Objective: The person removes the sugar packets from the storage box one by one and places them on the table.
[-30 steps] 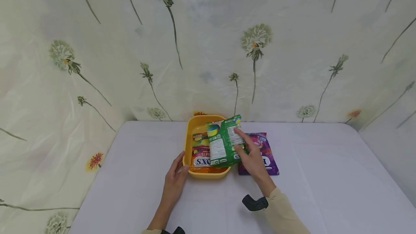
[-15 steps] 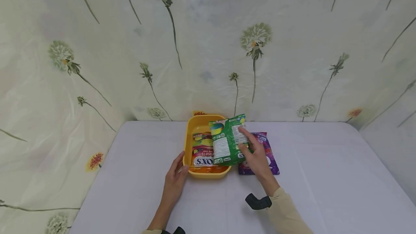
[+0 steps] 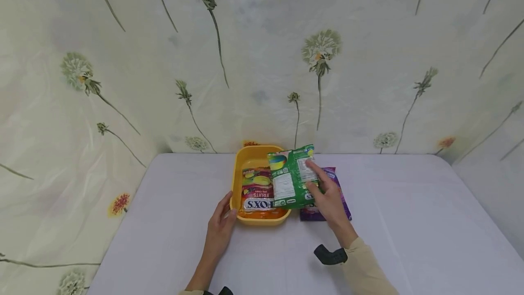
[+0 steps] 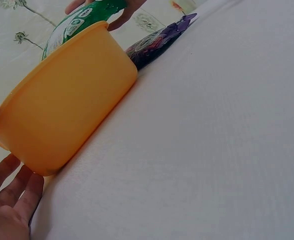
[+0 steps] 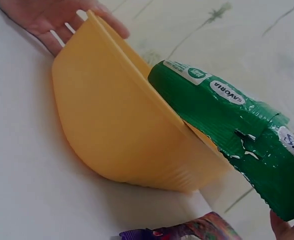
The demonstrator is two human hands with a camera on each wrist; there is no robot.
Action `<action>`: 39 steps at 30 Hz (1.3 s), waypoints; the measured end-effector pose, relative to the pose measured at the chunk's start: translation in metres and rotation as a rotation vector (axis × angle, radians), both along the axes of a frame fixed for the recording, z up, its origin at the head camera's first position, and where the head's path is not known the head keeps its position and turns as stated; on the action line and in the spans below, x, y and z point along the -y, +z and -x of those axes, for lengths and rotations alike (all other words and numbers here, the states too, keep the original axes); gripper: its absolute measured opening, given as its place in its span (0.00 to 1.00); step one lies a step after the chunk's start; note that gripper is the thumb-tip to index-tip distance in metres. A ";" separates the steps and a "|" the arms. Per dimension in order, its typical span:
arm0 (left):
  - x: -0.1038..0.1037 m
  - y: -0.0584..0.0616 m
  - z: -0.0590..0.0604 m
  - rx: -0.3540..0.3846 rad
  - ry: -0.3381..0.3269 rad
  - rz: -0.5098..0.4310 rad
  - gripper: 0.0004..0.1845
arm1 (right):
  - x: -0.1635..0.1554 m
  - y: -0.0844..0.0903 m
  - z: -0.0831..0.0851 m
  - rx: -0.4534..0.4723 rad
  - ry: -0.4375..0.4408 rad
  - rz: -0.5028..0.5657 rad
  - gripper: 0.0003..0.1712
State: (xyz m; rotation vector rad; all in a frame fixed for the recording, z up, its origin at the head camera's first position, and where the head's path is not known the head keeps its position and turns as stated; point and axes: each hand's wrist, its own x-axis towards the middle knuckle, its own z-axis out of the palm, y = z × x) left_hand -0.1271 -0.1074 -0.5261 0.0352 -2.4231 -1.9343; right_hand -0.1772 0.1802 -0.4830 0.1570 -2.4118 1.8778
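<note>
Head view – white table (image 3: 409, 222), dandelion-print backdrop (image 3: 262, 58).

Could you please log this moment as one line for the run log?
right hand: holds green snack packet over yellow plastic tub | left hand: steadies tub | purple packet: on white table

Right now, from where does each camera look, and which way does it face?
Head: from above, forward and down at the table; both forearms show, left hand at the yellow tub, right hand holding the green packet.
Left wrist: low by the table, looking along the tub's wall; left fingertips show.
Right wrist: low, beside the tub, facing the left hand.
All three share the tub, green packet and purple packet.
</note>
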 end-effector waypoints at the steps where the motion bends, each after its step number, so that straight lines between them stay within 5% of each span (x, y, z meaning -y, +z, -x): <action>1: 0.000 -0.004 0.002 0.001 0.003 -0.004 0.27 | -0.001 0.000 -0.001 0.003 -0.001 -0.001 0.29; 6: 0.001 -0.023 0.008 -0.003 0.022 -0.007 0.26 | -0.006 -0.001 -0.002 0.006 0.002 0.015 0.28; 15: 0.001 -0.024 0.007 -0.047 0.027 0.007 0.26 | -0.014 -0.003 -0.001 -0.057 0.006 -0.009 0.29; 22: 0.000 -0.004 0.001 -0.024 0.006 0.018 0.27 | -0.017 -0.002 -0.002 -0.057 -0.009 -0.005 0.28; 29: 0.000 -0.010 0.000 -0.026 0.029 0.031 0.26 | -0.023 -0.003 -0.005 -0.094 -0.002 0.002 0.29; 33: 0.001 0.009 -0.006 -0.006 0.007 0.033 0.27 | -0.025 -0.003 -0.005 -0.101 -0.004 0.004 0.28; 39: -0.001 0.011 -0.006 -0.008 0.001 0.024 0.27 | -0.030 -0.002 -0.006 -0.095 -0.032 -0.025 0.28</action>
